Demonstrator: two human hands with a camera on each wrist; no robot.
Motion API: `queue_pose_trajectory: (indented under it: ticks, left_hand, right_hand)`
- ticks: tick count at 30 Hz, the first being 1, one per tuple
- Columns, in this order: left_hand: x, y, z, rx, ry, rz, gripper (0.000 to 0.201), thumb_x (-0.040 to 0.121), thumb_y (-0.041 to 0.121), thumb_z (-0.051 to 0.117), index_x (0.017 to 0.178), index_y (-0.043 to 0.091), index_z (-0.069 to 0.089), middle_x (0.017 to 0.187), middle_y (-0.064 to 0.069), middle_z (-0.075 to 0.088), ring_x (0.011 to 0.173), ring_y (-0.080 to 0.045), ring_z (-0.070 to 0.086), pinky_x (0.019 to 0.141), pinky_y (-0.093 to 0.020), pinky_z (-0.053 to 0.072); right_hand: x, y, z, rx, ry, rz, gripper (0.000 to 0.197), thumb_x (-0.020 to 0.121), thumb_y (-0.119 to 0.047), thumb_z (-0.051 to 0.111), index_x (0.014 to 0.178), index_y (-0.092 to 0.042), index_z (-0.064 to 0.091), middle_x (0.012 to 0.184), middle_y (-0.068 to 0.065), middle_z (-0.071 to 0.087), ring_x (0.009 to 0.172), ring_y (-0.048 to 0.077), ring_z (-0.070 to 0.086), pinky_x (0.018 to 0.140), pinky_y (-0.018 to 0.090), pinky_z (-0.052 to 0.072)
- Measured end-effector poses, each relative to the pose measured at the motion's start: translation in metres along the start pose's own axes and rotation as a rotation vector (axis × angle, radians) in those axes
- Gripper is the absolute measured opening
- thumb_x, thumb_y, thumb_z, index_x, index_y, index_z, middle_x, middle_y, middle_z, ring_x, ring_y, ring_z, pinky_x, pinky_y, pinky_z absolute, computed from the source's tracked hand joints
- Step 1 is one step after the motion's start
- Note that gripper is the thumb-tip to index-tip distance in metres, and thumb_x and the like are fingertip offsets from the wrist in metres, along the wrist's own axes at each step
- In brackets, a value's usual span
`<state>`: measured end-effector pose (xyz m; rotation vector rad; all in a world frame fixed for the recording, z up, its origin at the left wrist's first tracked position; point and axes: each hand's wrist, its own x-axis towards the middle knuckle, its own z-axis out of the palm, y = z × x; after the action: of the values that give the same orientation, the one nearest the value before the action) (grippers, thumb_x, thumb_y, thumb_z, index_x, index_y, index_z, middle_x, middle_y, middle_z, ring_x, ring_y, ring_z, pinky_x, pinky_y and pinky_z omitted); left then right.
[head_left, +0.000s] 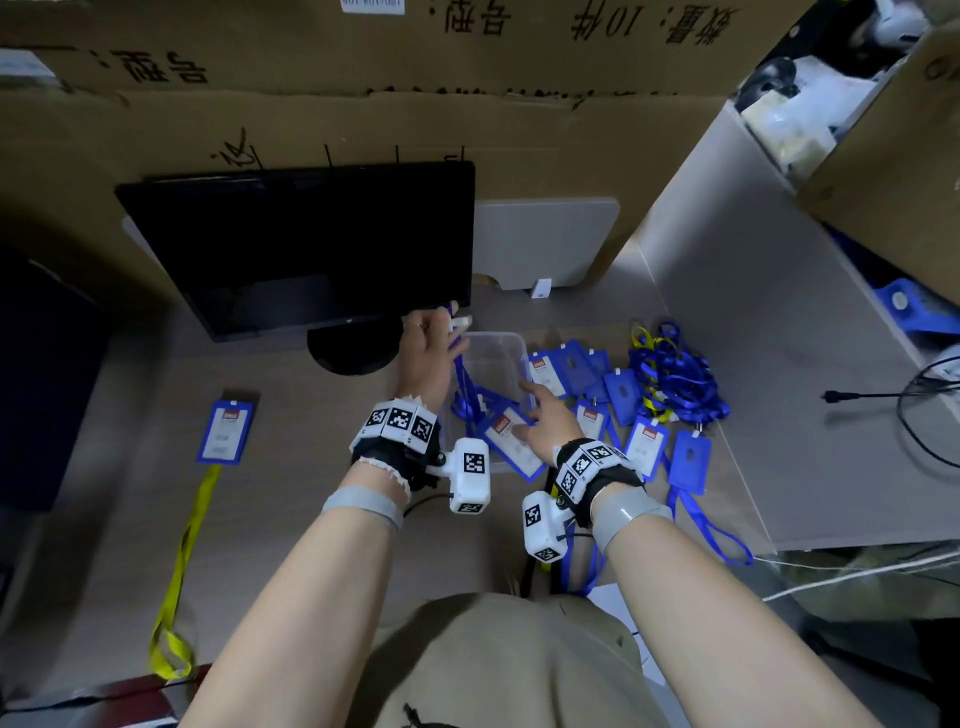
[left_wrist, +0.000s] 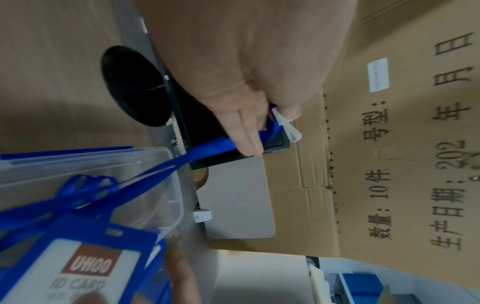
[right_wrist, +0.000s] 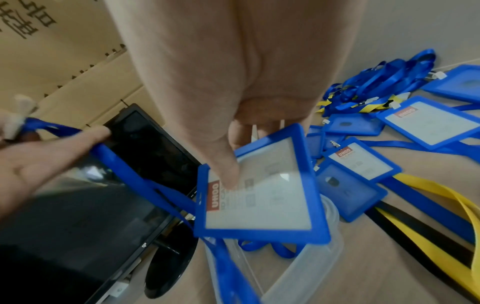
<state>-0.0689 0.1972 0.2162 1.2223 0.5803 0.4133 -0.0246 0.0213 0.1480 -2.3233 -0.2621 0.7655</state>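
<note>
My left hand (head_left: 436, 338) is raised in front of the monitor and pinches the white clip end (left_wrist: 287, 123) of a blue lanyard (left_wrist: 161, 170) between thumb and fingers. The lanyard runs down to a blue ID card holder (right_wrist: 259, 193) with a red UHOO label, held over a clear plastic box (head_left: 498, 358). My right hand (head_left: 545, 415) grips this holder, thumb (right_wrist: 226, 164) on its clear front and fingers behind it. Loops of blue lanyard lie inside the box.
Several blue card holders (head_left: 644, 436) and a tangle of blue and yellow lanyards (head_left: 675, 379) lie right of the box. A holder with a yellow lanyard (head_left: 226, 431) lies at the left. A black monitor (head_left: 311, 249) and cardboard boxes (head_left: 363, 78) stand behind. A black cable (head_left: 883, 397) lies far right.
</note>
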Motion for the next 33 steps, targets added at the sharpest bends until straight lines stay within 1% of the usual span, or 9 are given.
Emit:
queue_pose_trajectory:
  ticks: [5, 9, 15, 18, 22, 24, 28, 31, 33]
  left_hand:
    - [0.003, 0.010, 0.005, -0.061, -0.129, 0.043, 0.016, 0.106, 0.019, 0.036, 0.105, 0.007, 0.045, 0.119, -0.014, 0.064, 0.113, -0.022, 0.065, 0.096, -0.028, 0.053]
    - [-0.001, -0.013, 0.010, -0.011, -0.219, -0.139, 0.018, 0.104, 0.022, 0.040, 0.106, 0.005, 0.046, 0.126, -0.022, 0.062, 0.112, -0.026, 0.065, 0.087, -0.025, 0.057]
    - [-0.017, -0.034, 0.035, 0.005, -0.370, -0.256, 0.015, 0.102, 0.022, 0.046, 0.092, 0.012, 0.050, 0.112, -0.014, 0.070, 0.109, -0.024, 0.068, 0.095, -0.035, 0.054]
    - [-0.018, -0.041, 0.048, 0.009, -0.405, -0.299, 0.014, 0.101, 0.023, 0.049, 0.093, 0.012, 0.051, 0.117, -0.020, 0.067, 0.110, -0.026, 0.067, 0.099, -0.040, 0.052]
    - [-0.025, -0.052, 0.066, 0.037, -0.517, -0.357, 0.015, 0.102, 0.022, 0.047, 0.092, 0.011, 0.051, 0.114, -0.024, 0.067, 0.107, -0.026, 0.069, 0.093, -0.032, 0.056]
    - [-0.031, -0.047, 0.075, 0.025, -0.503, -0.357, 0.019, 0.103, 0.016, 0.043, 0.085, 0.012, 0.049, 0.094, -0.007, 0.076, 0.094, -0.014, 0.072, 0.088, -0.023, 0.056]
    - [-0.026, -0.044, 0.082, 0.007, -0.458, -0.295, 0.020, 0.103, 0.018, 0.045, 0.084, 0.012, 0.050, 0.121, -0.024, 0.065, 0.109, -0.018, 0.064, 0.097, -0.023, 0.050]
    - [-0.018, -0.045, 0.080, 0.028, -0.458, -0.288, 0.019, 0.102, 0.025, 0.048, 0.087, 0.014, 0.050, 0.114, -0.016, 0.069, 0.103, -0.022, 0.062, 0.101, -0.030, 0.045]
    - [-0.011, -0.045, 0.073, 0.085, -0.323, -0.296, 0.015, 0.101, 0.028, 0.048, 0.095, 0.015, 0.052, 0.109, -0.012, 0.068, 0.095, -0.018, 0.066, 0.098, -0.034, 0.050]
  right_hand:
    - [0.008, 0.001, -0.003, 0.005, 0.082, 0.013, 0.060, 0.088, -0.016, 0.066, 0.142, -0.028, 0.042, 0.129, 0.009, 0.061, 0.113, 0.028, 0.061, 0.094, 0.040, 0.052]
    - [0.007, 0.008, -0.001, 0.043, 0.065, 0.043, 0.052, 0.087, -0.013, 0.066, 0.136, -0.024, 0.052, 0.132, 0.008, 0.060, 0.119, 0.026, 0.059, 0.099, 0.043, 0.050]
    - [-0.002, 0.036, -0.005, 0.024, 0.068, 0.127, 0.049, 0.087, -0.019, 0.068, 0.135, -0.017, 0.055, 0.130, 0.004, 0.062, 0.120, 0.025, 0.057, 0.099, 0.040, 0.049]
    - [-0.006, 0.051, -0.009, 0.059, 0.069, 0.191, 0.050, 0.086, -0.018, 0.070, 0.134, -0.014, 0.056, 0.128, 0.007, 0.063, 0.119, 0.027, 0.058, 0.100, 0.043, 0.049]
    - [-0.008, 0.066, -0.016, 0.070, 0.078, 0.243, 0.042, 0.087, -0.009, 0.067, 0.129, -0.012, 0.060, 0.120, 0.008, 0.067, 0.112, 0.026, 0.062, 0.090, 0.029, 0.049]
    - [-0.009, 0.070, -0.018, 0.034, 0.071, 0.253, 0.039, 0.086, -0.012, 0.067, 0.125, -0.017, 0.062, 0.114, 0.006, 0.069, 0.104, 0.025, 0.065, 0.083, 0.026, 0.049]
    - [-0.004, 0.084, -0.017, 0.014, 0.063, 0.283, 0.036, 0.082, -0.022, 0.068, 0.117, -0.029, 0.064, 0.103, -0.001, 0.070, 0.094, 0.023, 0.067, 0.082, 0.034, 0.057]
    - [-0.001, 0.082, -0.014, -0.002, 0.047, 0.265, 0.039, 0.078, -0.032, 0.065, 0.117, -0.033, 0.063, 0.101, -0.007, 0.071, 0.095, 0.021, 0.068, 0.082, 0.036, 0.058]
    - [-0.003, 0.071, -0.014, 0.036, 0.034, 0.252, 0.041, 0.085, -0.022, 0.067, 0.125, -0.023, 0.061, 0.116, -0.001, 0.068, 0.108, 0.022, 0.064, 0.093, 0.037, 0.054]
